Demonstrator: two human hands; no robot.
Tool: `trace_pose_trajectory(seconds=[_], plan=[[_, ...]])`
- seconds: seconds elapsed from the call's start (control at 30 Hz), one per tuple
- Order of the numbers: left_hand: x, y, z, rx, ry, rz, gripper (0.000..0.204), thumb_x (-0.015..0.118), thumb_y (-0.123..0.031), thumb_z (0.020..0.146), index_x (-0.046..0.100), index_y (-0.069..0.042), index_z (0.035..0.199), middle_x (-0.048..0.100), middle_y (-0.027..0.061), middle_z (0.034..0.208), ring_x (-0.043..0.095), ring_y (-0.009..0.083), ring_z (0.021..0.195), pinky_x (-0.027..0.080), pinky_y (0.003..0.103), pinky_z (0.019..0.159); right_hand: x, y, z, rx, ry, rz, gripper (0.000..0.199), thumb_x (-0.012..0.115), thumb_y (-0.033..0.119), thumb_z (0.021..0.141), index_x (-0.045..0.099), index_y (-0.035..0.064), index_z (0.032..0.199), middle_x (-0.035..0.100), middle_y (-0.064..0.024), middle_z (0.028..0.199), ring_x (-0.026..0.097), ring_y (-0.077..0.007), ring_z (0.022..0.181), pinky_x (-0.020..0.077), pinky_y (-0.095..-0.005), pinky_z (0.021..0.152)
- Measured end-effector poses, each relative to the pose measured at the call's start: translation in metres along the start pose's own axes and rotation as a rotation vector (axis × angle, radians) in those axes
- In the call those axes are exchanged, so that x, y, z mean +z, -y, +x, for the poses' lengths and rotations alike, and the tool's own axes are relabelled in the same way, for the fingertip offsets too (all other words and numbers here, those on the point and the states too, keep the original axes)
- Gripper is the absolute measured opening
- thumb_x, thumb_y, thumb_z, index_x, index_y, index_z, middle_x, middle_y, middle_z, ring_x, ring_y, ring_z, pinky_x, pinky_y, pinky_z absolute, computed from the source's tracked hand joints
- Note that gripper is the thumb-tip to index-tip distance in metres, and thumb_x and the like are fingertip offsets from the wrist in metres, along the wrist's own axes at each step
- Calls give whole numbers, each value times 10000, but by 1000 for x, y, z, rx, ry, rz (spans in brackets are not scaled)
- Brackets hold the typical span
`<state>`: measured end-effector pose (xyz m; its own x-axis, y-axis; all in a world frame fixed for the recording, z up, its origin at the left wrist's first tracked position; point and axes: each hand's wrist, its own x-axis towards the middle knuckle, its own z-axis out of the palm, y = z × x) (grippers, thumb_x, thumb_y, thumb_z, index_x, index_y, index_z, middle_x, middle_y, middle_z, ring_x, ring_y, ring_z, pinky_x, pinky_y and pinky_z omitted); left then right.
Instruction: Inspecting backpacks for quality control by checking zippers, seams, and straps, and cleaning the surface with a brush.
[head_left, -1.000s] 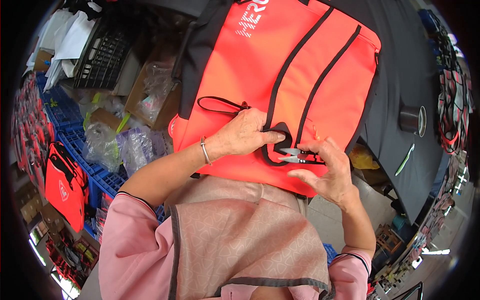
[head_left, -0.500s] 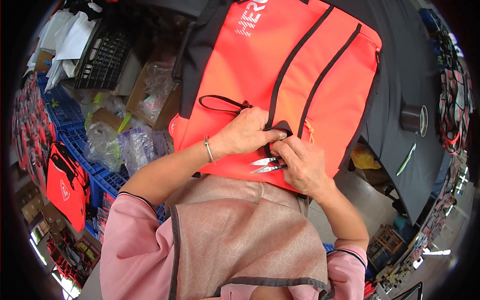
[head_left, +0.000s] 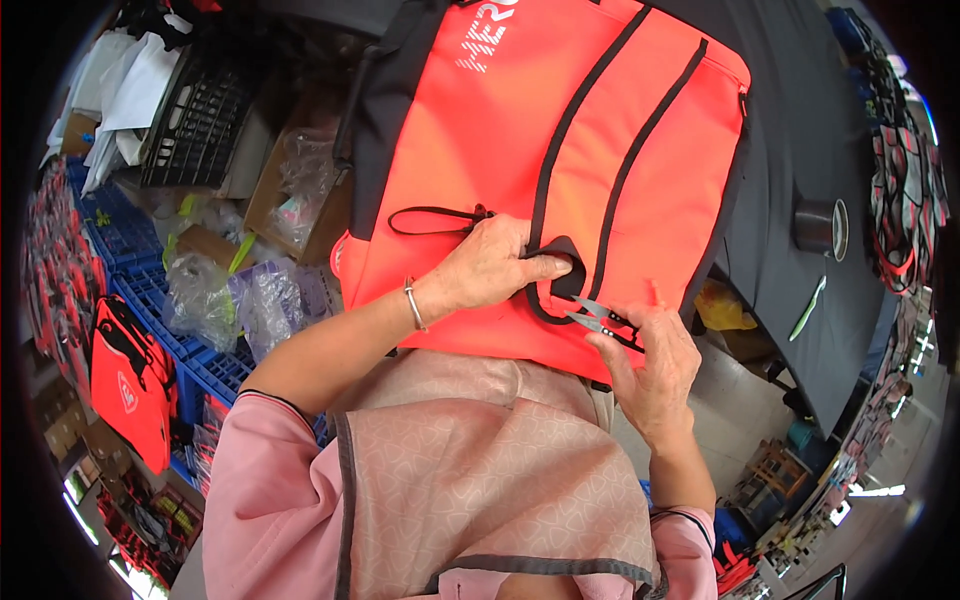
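A large coral-red bag (head_left: pixel 480 150) with black trim lies across the dark table and over my lap. My left hand (head_left: pixel 495 265) pinches a black strap tab (head_left: pixel 567 250) near the bag's lower edge, between thumb and fingers. In my right hand (head_left: pixel 655 360) is a pair of thread snips (head_left: pixel 598 318), its two blades spread and pointing left at the strap's lower end. Whether the blades touch the strap, I cannot tell. A black cord loop (head_left: pixel 430 219) lies on the bag just beyond my left hand.
Blue plastic crates (head_left: pixel 215 370) stand to the left, with clear plastic bags (head_left: pixel 200 300) and a cardboard box (head_left: pixel 265 195) on them. A smaller red bag (head_left: pixel 128 385) hangs at their side. On the dark table (head_left: pixel 780 170) at right are a dark cup (head_left: pixel 818 228) and a green pen-like tool (head_left: pixel 808 308).
My right hand has moved right and slightly down, away from my left hand, and the snips now point at the strap. The bag has shifted slightly left.
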<state>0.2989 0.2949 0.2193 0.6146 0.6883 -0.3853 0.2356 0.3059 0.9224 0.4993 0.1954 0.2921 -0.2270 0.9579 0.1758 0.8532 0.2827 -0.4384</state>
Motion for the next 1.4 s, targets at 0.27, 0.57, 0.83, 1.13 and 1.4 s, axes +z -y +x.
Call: trace_pose_trajectory(seconds=[0.27, 0.57, 0.83, 1.13, 1.4], plan=[[10, -14, -8, -44, -48, -72, 232, 679, -136, 872, 680, 39, 1024, 682, 52, 780, 565, 71, 739, 487, 290, 704, 10, 4, -12, 22, -70, -77, 325, 841, 179, 682, 677, 63, 937, 600, -28, 754, 540, -199, 615, 449, -319, 557], [17, -17, -5, 11, -60, -11, 211, 682, -136, 866, 675, 42, 979, 669, 44, 751, 561, 71, 713, 486, 295, 667, 21, 6, -15, 83, -131, -103, 304, 834, 177, 699, 677, 56, 929, 600, -28, 754, 539, -196, 614, 446, -314, 558], [24, -13, -4, -9, -95, -48, 236, 695, -169, 867, 685, 46, 964, 688, 61, 759, 579, 76, 717, 493, 304, 674, 18, 5, -17, 65, -140, -171, 339, 833, 188, 685, 686, 59, 962, 600, -23, 760, 535, -198, 615, 449, -313, 561], [26, 3, 6, -10, -67, -209, 256, 668, -210, 877, 662, 17, 758, 499, -24, 603, 444, 43, 597, 380, 273, 539, 16, 3, -16, -23, -206, -264, 302, 820, 206, 706, 704, 55, 940, 633, -22, 798, 532, -188, 599, 429, -305, 542], [24, -3, 5, -5, -18, -163, 252, 655, -217, 883, 626, 7, 771, 466, -34, 623, 407, 45, 598, 355, 273, 531, 9, -16, -24, 394, 42, 794, 258, 839, 54, 721, 708, -23, 929, 686, -69, 781, 622, -123, 656, 486, -269, 592]])
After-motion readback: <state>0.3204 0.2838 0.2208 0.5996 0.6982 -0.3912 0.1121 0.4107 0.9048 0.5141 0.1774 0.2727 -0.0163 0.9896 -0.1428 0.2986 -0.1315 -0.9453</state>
